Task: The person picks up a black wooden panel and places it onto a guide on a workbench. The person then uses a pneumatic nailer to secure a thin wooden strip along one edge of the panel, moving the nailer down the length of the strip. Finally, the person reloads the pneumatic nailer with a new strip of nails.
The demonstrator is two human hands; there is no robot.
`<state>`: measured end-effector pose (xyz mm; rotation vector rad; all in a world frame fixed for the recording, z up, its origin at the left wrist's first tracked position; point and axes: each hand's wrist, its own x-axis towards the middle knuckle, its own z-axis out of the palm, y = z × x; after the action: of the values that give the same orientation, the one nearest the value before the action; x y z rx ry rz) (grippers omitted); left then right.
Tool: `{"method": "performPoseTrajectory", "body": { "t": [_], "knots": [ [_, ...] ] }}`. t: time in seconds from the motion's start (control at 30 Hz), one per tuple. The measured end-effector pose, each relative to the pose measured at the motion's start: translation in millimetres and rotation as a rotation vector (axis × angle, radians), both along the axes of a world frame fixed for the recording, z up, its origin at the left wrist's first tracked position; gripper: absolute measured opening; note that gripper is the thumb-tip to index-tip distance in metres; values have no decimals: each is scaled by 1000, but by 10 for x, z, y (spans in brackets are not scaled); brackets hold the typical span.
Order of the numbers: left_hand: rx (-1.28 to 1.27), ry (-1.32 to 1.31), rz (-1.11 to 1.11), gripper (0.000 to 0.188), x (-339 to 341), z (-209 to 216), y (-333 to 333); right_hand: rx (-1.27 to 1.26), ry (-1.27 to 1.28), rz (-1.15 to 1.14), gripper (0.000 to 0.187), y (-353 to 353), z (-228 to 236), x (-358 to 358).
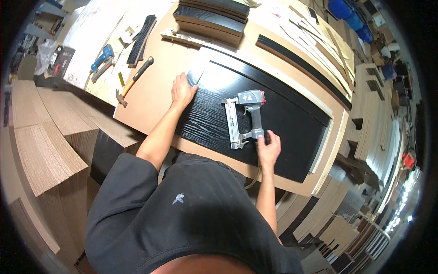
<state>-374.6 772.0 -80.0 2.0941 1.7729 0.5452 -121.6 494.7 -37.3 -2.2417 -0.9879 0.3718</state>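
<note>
A black wood-grain panel (205, 119) lies on the brown board in front of me. My left hand (183, 92) rests at the panel's left edge with its fingers stretched out, the thumb touching the black surface. On the panel lies a grey and silver pneumatic nail gun (256, 116), its magazine toward the left. My right hand (270, 147) is beside the lower end of the gun's handle, its fingers apart and not wrapped round it. Whether the thumb touches the gun, I cannot tell. A thin hose runs down from the gun near my right wrist.
A claw hammer (135, 82) and a blue staple gun (102, 63) lie to the left. Stacked dark boards (210, 26) stand at the back. A long black strip (303, 68) lies at the far right. Stacks of brown panels (45, 150) flank the table on the left.
</note>
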Motion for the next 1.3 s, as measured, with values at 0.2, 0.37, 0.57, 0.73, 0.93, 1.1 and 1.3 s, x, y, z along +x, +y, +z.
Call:
{"method": "performPoseTrajectory", "body": {
  "t": [0.2, 0.37, 0.57, 0.73, 0.93, 1.1, 1.3],
  "knots": [
    [-78, 26, -30, 66, 12, -27, 143, -301, -50, -72, 72, 494, -25, -215],
    [-114, -21, -44, 72, 183, -89, 448, -479, 34, -17, 65, 747, -184, -14],
    [-13, -129, -10, 65, 250, -196, 557, -405, 274, -23, 63, 1073, -379, 120],
    [6, -189, -3, 62, 230, -218, 587, -351, 381, -8, 53, 1160, -459, 197],
    [-71, -213, -3, 66, 216, -181, 620, -467, 413, -43, 50, 1214, -452, 229],
    [-82, -206, 10, 68, 223, -210, 633, -502, 383, -9, 47, 1247, -394, 209],
    [-130, -213, 17, 68, 232, -220, 654, -497, 426, -94, 45, 1267, -355, 180]
  ]
}}
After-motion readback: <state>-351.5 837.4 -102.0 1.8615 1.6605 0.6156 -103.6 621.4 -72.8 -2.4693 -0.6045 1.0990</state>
